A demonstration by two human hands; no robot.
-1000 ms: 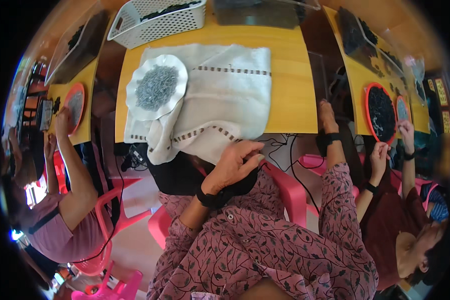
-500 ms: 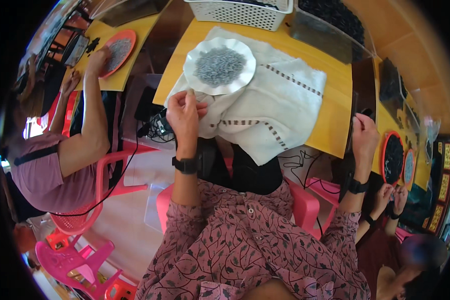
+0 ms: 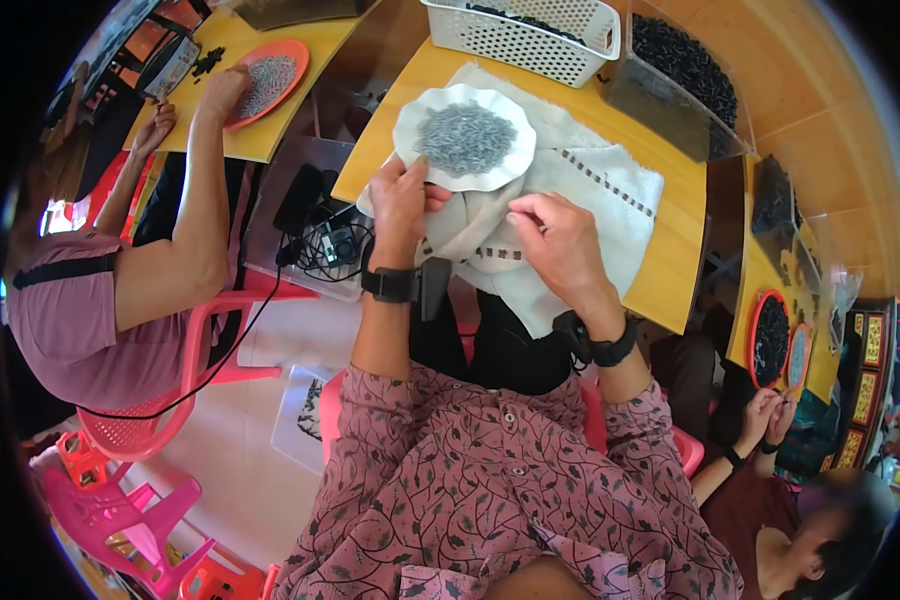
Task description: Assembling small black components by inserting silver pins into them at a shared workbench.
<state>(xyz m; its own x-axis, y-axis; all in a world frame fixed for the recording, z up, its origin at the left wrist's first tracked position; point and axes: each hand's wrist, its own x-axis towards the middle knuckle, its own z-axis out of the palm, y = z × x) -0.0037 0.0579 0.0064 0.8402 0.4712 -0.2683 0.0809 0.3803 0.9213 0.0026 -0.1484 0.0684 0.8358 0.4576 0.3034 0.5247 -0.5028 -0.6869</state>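
A white wavy-rimmed plate (image 3: 410, 127) holds a heap of small grey pin-like pieces (image 3: 465, 138). It rests on a cream towel (image 3: 610, 200) with brown dashed stripes. My left hand (image 3: 402, 203) is at the plate's near-left rim, its fingers curled together; anything between them is too small to make out. To its right, above the towel, my right hand (image 3: 558, 243) has thumb and forefinger pressed together. Whatever that pinch may hold cannot be seen.
Behind the plate stands a white perforated basket (image 3: 530, 40) beside a clear bin of black pieces (image 3: 670, 90). A co-worker at left reaches to an orange plate (image 3: 295, 58). Another co-worker's hands (image 3: 768, 418) are at right. Cables (image 3: 330, 245) lie in a tub left of my table.
My right hand has come in from the table's right edge to above the towel, close to my left hand. My left hand stays by the plate. The whole view has shifted a little.
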